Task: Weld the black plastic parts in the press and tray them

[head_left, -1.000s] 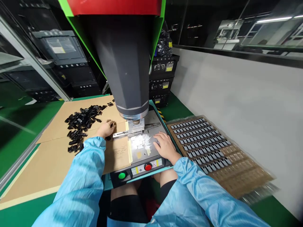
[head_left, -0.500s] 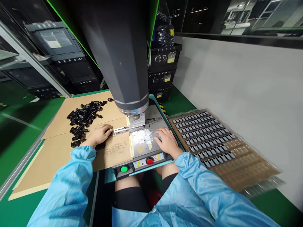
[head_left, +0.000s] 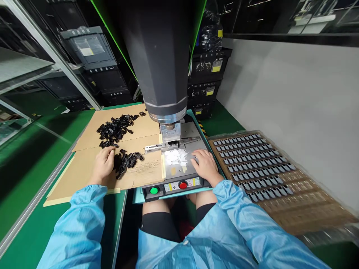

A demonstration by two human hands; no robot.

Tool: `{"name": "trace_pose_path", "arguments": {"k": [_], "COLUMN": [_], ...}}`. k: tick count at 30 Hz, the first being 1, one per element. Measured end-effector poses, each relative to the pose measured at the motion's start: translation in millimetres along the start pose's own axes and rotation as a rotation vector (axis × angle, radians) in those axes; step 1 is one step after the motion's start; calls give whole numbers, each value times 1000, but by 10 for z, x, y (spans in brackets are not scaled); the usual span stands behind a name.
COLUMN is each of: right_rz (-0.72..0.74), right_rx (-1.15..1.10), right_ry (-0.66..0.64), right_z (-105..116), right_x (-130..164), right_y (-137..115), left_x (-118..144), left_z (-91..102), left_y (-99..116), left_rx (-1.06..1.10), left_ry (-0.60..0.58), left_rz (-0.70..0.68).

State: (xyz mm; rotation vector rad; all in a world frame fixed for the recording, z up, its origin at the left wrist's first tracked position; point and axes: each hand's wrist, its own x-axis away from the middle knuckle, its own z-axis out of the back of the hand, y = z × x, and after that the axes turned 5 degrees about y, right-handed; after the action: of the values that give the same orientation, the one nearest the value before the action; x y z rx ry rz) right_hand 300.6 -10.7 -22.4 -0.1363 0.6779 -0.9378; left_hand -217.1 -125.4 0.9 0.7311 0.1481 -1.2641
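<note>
My left hand [head_left: 104, 163] rests on the cardboard with its fingers curled together, at the left edge of a small heap of black plastic parts [head_left: 127, 161]. What those fingers hold, if anything, is hidden. On the metal plate [head_left: 193, 130], my right hand [head_left: 206, 165] lies palm down with fingers stretched out, holding nothing. White flat pieces [head_left: 176, 157] are heaped to the left of it. Behind them a metal fixture [head_left: 153, 148] lies across the plate, with a dark part [head_left: 172, 143] at its middle. A larger pile of black parts [head_left: 114, 129] spreads behind my left hand.
A thick dark machine column [head_left: 161, 74] hangs over the fixture. At the plate's front are a green button [head_left: 154, 190] and a red button [head_left: 183, 185]. To the right lies a tray [head_left: 311, 203] with rows of grey pieces. Black crates [head_left: 206, 71] stand behind.
My left hand has moved left, away from the fixture's end, uncovering the small heap of black parts. My right hand stays on the plate. The view has shifted slightly left.
</note>
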Motion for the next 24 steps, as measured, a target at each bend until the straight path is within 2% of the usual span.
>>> {"name": "trace_pose_path", "arguments": {"k": [2,4,9,13,15,17,18,20,22,24], "right_rz": [3,9,7,-7,-17,-11,-3,-2,-29,-54], "right_rx": [4,6,17,-5,-40,-78,-94,-109,-94,-71], "right_ry": [1,4,11,-5,-8,4,10,7,-25,-71], "right_z": [-3,-7,3,43,48,21,-8,-91,-192,-290], "right_x": [-10,-18,10,17,-70,-246,-361,-606,-817,-952], "right_y": [-4,-9,-21,-24,-49,-111,-157,-269,-380,-459], "left_x": [118,254,511,551,489,370,295,137,-11,-133], "left_z": [56,14,-227,-225,-207,-253,-312,-504,-759,-1013], "left_y": [-132,-143,107,354,559,862,1046,1440,1800,2060], "left_rx": [-50,-59,-12,-52,-73,-33,12,113,233,345], "left_ry": [-27,-88,-103,-9,80,108,81,-63,-160,-215], "left_rz": [36,24,15,20,-5,-59,-95,-151,-170,-154]}}
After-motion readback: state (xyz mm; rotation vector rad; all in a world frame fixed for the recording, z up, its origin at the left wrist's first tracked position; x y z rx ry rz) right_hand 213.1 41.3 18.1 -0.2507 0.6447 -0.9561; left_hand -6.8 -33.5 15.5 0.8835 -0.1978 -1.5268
